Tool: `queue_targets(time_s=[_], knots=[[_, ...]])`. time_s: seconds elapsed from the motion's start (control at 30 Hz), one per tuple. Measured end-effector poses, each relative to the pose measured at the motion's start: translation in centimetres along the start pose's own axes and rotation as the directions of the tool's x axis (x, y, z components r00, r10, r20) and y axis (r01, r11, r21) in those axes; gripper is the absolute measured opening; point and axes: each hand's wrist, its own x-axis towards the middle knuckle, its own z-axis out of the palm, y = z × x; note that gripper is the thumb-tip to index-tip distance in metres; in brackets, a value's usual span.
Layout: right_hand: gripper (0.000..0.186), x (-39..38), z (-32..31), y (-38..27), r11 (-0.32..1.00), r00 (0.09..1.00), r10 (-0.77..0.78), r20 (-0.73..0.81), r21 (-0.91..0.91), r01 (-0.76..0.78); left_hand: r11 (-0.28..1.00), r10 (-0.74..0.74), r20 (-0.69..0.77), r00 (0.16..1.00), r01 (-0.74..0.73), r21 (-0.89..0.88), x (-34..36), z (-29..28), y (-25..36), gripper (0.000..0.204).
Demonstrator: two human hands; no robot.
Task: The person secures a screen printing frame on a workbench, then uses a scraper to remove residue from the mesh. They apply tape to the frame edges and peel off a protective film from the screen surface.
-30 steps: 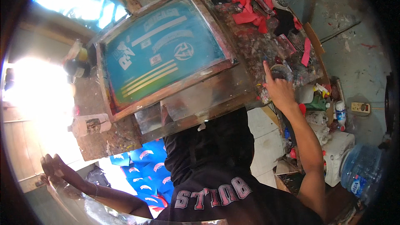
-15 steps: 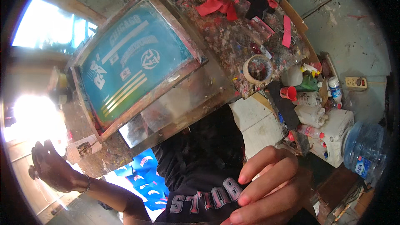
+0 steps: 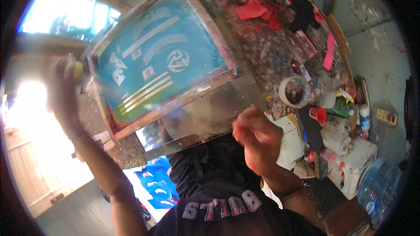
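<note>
The blurred left hand [image 3: 64,89], its grip impossible to tell, has risen beside a yellowish container [image 3: 79,69], left of the pale-lettered, striped framed screen [image 3: 159,57] on the worktable [image 3: 127,152], past which, above a block-lettered black sweatshirt [image 3: 223,207], the right hand [image 3: 259,142] has lifted, fingers curled, hold unclear

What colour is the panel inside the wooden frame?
The panel is mostly teal blue, yellowish green near its lower edge; best in head view.
</note>
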Motion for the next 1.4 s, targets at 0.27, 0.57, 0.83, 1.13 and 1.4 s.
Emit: queue_targets(time_s=[0.27,0.57,0.83,1.13,1.4], knots=[[0.062,-0.5,-1.0,10.1,0.613,0.833,0.521,0.186,0.598,-0.516,0.374,-0.055,0.443,0.895,0.431,-0.822,6.0,24.5,8.5,0.033],[0.102,1.2,-0.4,10.8,0.598,0.807,0.485,0.336,0.546,-0.587,0.367,-0.073,0.549,0.833,0.534,-0.762,5.3,32.3,13.1,0.033],[0.106,2.1,0.3,11.6,0.609,0.814,0.500,0.296,0.548,-0.574,0.391,-0.149,0.469,0.870,0.488,-0.780,4.4,34.0,13.1,0.027],[0.106,2.4,-0.2,11.8,0.598,0.819,0.500,0.282,0.571,-0.562,0.469,-0.189,0.436,0.880,0.471,-0.747,4.7,33.4,14.0,0.039],[0.107,2.4,0.1,11.6,0.634,0.820,0.504,0.270,0.529,-0.564,0.666,-0.232,0.340,0.911,0.404,-0.627,3.8,33.5,14.0,0.066]])
